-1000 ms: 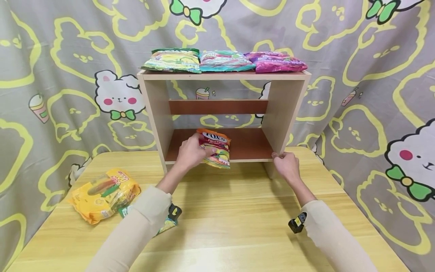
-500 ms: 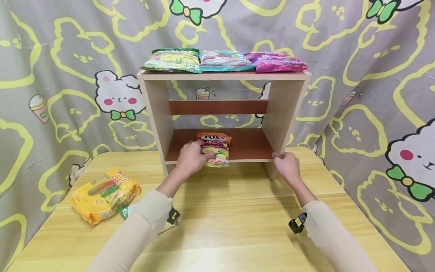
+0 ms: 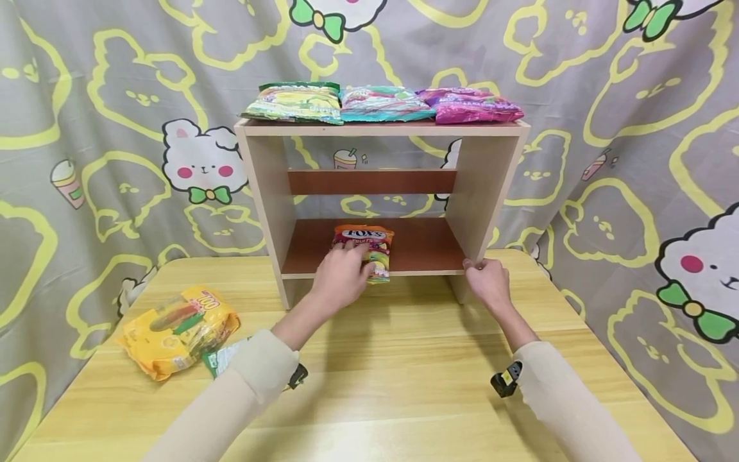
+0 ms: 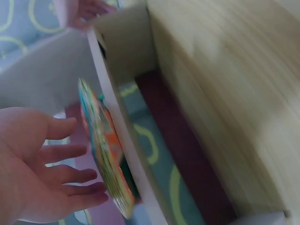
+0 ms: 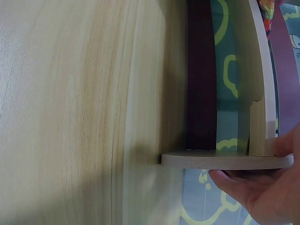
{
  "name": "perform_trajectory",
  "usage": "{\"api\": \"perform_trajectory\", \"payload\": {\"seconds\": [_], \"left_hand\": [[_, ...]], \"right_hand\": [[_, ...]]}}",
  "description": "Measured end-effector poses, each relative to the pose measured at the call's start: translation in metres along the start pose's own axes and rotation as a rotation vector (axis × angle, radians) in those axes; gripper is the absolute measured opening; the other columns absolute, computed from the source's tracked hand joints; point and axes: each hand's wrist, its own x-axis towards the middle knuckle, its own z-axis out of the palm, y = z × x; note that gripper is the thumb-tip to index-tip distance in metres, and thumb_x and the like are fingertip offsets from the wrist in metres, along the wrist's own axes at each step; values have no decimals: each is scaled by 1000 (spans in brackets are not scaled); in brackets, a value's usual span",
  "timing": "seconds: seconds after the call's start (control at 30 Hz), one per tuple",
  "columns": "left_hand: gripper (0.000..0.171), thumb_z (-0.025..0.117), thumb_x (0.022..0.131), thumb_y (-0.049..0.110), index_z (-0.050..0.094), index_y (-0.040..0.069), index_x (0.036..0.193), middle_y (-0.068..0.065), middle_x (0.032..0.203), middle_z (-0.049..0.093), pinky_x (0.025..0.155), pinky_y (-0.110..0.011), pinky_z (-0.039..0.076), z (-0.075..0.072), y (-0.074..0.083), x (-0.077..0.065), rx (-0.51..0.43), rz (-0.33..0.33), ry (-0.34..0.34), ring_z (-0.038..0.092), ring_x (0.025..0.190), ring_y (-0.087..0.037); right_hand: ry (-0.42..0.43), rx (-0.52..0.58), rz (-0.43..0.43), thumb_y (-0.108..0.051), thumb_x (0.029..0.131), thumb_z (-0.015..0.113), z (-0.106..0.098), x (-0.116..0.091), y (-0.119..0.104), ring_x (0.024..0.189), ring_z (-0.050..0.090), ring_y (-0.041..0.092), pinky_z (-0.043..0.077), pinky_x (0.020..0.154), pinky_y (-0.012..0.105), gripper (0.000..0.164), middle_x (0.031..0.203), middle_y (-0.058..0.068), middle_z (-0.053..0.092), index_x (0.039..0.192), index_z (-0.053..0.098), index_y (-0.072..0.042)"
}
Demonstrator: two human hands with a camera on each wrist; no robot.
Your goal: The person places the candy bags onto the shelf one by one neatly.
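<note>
Fox's candy bag lies on the lower board of a small shelf, its near end poking past the front edge. Over it the person's left hand has its fingers loosely spread; I can't tell whether they touch it. The right hand pinches the shelf's right side at the front. Three bags line the top; a yellow package sits on the bench.

Both forearms reach forward; the left grip has loosely extended fingers, while the right grip pinches, thumb opposed.
</note>
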Motion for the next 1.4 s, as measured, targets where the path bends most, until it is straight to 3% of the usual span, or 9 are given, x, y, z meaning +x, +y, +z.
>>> {"api": "perform_trajectory", "payload": {"seconds": [0.1, 0.23, 0.63, 1.03, 1.4], "left_hand": [[47, 64, 100, 32, 58, 8, 141, -23, 128, 64, 104, -57, 49, 3, 9, -3, 32, 22, -84, 61, 116, -44], [51, 58, 103, 32, 49, 10, 149, -24, 146, 54, 117, -63, 35, 11, 12, -6, 95, 26, -161, 50, 133, -48], [52, 58, 103, 32, 49, 15, 151, -19, 152, 50, 110, -72, 36, 16, 5, -3, 89, 2, -156, 49, 136, -46], [47, 51, 106, 29, 49, 13, 151, -23, 150, 51, 109, -76, 32, 15, -30, 1, 111, -35, -99, 46, 137, -49], [48, 51, 106, 30, 47, 12, 151, -25, 151, 48, 110, -78, 29, 13, -49, 4, 111, -105, -96, 43, 139, -51]], "right_hand": [[4, -1, 1, -37, 100, 50, 1, 0, 1, 65, 51, 28, 40, 53, 34, 44, 59, 6, 54, 69, 59, -7], [6, 2, 0, -37, 100, 50, 2, 1, 2, 64, 51, 27, 40, 52, 34, 45, 58, 5, 53, 68, 58, -7], [8, 5, -2, -37, 100, 50, 1, 0, 2, 66, 52, 28, 40, 52, 34, 45, 60, 6, 55, 72, 62, -5], [14, 10, -5, -37, 99, 50, 2, 0, 1, 68, 52, 28, 40, 53, 34, 44, 60, 6, 56, 71, 63, -5], [9, 5, -3, -37, 100, 49, 2, 0, 1, 67, 53, 28, 41, 53, 34, 44, 63, 8, 58, 73, 63, -5]]}}
